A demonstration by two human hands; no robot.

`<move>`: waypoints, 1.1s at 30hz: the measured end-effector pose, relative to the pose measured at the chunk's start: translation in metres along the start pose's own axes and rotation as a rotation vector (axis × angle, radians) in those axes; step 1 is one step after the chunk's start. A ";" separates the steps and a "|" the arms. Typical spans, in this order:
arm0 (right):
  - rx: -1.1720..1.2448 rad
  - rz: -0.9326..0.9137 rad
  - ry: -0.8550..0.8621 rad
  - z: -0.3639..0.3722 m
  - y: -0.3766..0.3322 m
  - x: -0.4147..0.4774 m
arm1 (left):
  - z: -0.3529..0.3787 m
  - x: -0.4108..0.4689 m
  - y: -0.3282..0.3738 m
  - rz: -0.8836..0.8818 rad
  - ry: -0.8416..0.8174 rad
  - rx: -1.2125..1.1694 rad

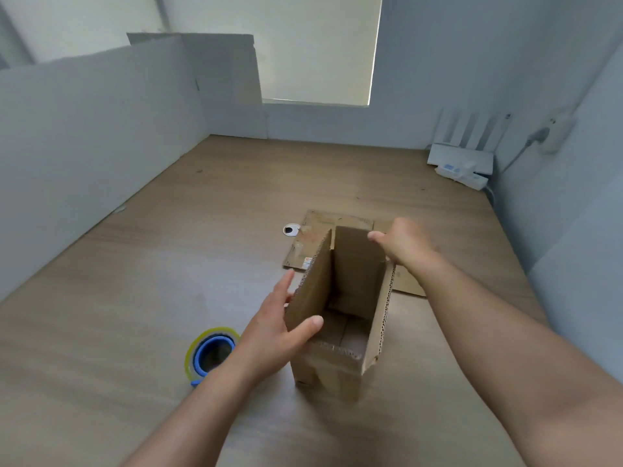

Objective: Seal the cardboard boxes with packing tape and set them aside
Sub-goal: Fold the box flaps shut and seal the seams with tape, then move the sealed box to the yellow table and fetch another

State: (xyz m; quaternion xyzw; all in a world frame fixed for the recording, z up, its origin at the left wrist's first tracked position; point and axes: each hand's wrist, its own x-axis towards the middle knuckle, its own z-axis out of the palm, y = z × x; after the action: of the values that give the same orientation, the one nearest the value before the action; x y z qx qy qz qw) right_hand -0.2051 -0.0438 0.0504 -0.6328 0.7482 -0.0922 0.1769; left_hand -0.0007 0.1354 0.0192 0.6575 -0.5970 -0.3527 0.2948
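In the head view, one open cardboard box stands on the wooden table, near its front middle. The left hand pinches the box's left flap, and the right hand grasps the far end of the right flap. One tape roll lies beside the left wrist. One flat cardboard sheet behind the box carries a small orange label, too small to read.

Table: everything rests on it.
Open box: upright, near the front, about the middle.
Left hand: pinches the left flap, thumb inside, fingers outside.
Right hand: holds the right flap at its far end.
Flat cardboard: lies behind the box, reaching out to its right.
Tape roll: left of the box, partly behind the left forearm.
Cable hole: just left of the flat cardboard.
Router: far right corner, with the power strip just before it.
Boards: along the left edge.
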 end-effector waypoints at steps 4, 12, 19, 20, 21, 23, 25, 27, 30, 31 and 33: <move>0.075 0.042 0.100 -0.011 0.013 -0.068 | -0.001 0.009 0.006 -0.137 -0.066 0.051; 0.047 0.082 -0.094 0.032 0.013 -0.177 | 0.004 0.004 0.020 -0.095 -0.157 0.134; 0.077 0.033 0.114 0.032 0.014 -0.211 | -0.002 -0.013 0.007 -0.022 -0.030 -0.048; 0.077 0.023 0.156 0.029 0.013 -0.217 | -0.004 -0.017 0.009 -0.012 -0.014 -0.072; 0.080 0.011 0.195 0.025 0.010 -0.222 | -0.005 -0.023 0.011 -0.005 -0.001 -0.095; 0.096 -0.018 0.252 0.016 0.004 -0.234 | -0.010 -0.037 0.017 -0.002 0.031 -0.133; 0.123 -0.069 0.298 0.009 -0.002 -0.244 | -0.019 -0.053 0.021 0.010 0.075 -0.125; 0.141 -0.142 0.333 0.006 -0.008 -0.253 | -0.029 -0.072 0.025 0.020 0.137 -0.105; 0.215 -0.262 0.372 0.007 -0.016 -0.267 | -0.042 -0.103 0.024 -0.011 0.280 -0.117; 0.244 -0.298 0.372 0.007 -0.018 -0.272 | -0.044 -0.114 0.022 -0.026 0.329 -0.130; 0.287 -0.370 0.354 0.009 -0.022 -0.286 | -0.048 -0.143 0.021 -0.060 0.410 -0.156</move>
State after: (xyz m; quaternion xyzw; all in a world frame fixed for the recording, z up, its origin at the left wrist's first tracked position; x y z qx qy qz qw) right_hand -0.1420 0.2329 0.0923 -0.7011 0.6185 -0.3369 0.1115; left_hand 0.0211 0.2732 0.0794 0.7079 -0.4757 -0.2654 0.4496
